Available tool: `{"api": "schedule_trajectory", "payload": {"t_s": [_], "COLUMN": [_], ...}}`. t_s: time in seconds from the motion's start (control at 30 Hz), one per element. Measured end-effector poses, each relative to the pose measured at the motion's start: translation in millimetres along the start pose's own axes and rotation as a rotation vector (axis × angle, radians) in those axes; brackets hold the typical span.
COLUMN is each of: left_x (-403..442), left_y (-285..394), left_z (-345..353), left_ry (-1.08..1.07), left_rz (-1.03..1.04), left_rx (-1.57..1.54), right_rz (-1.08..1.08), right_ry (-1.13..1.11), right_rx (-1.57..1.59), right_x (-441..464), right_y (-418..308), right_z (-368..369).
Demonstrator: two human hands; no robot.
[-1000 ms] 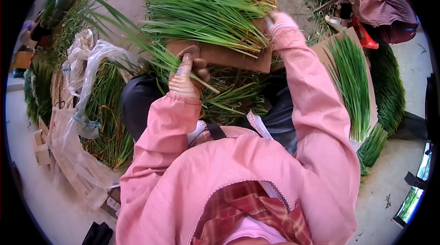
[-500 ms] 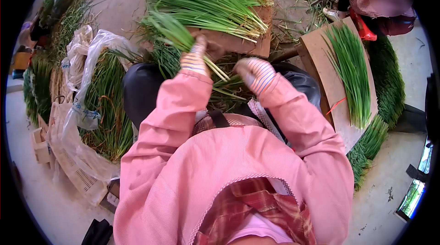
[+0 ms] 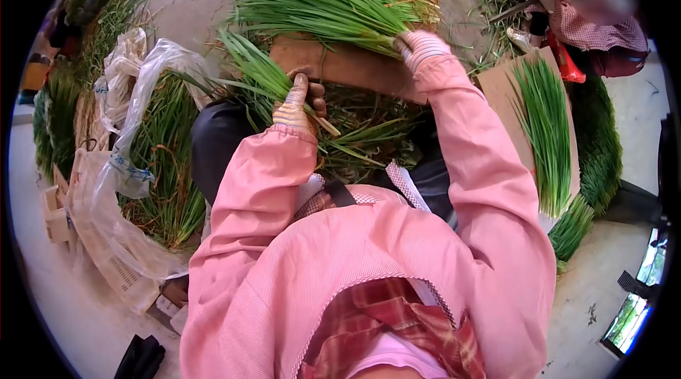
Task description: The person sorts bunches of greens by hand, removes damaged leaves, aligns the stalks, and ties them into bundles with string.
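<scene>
In my left hand [image 3: 299,103], gloved with striped cuff, is a small bunch of green stalks [image 3: 259,70], leaves pointing up and left, pale ends out past the thumb. My right hand [image 3: 422,49] is closed at the lower right end of a large pile of green stalks [image 3: 326,3], its fingers round the stalk ends there. The pile lies on a brown cardboard-topped board [image 3: 347,70] in front of me. Loose green leaves [image 3: 369,138] lie below the board, between my knees.
Right of me a neat green bundle [image 3: 550,134] lies on a second board [image 3: 504,88], with more bundles [image 3: 596,145] beyond. A plastic-lined basket [image 3: 106,201] of greens stands at left. Another person [image 3: 592,24] is at the upper right.
My right hand moved from beside my left hand back up to the pile's stalk ends. My left hand, still with its bunch, shifted slightly left and down after rising half a second ago.
</scene>
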State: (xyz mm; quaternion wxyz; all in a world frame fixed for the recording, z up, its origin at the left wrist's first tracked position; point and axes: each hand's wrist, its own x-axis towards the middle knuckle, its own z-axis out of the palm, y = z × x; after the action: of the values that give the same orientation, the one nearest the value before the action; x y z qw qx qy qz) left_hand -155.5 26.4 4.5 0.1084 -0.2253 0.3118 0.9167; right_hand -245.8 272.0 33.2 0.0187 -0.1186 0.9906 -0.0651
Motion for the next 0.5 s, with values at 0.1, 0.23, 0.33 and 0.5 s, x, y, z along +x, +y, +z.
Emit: {"api": "schedule_trajectory", "payload": {"t_s": [0.1, 0.23, 0.33, 0.5], "left_x": [3.8, -0.4, 1.6, -4.0], "left_y": [3.8, -6.0, -4.0, -5.8], "left_z": [-1.4, 0.6, 6.5, 4.3], "left_ry": [-0.138, 0.042, 0.083, 0.135], "left_rz": [0.045, 0.086, 0.127, 0.088], "left_rx": [-0.01, 0.086, 0.141, 0.218], "right_rz": [-0.067, 0.199, 0.352, 0.733], "right_ry": [0.516, -0.101, 0.221, -0.029], "right_rx": [0.09, 0.111, 0.934, 1.608], "right_x": [-9.8, -18.0, -23.5, -62.9], "right_y": [-9.5, 23.1, 43.0, -4.9], "right_z": [-38.3, -13.2, 3.6, -28.9]}}
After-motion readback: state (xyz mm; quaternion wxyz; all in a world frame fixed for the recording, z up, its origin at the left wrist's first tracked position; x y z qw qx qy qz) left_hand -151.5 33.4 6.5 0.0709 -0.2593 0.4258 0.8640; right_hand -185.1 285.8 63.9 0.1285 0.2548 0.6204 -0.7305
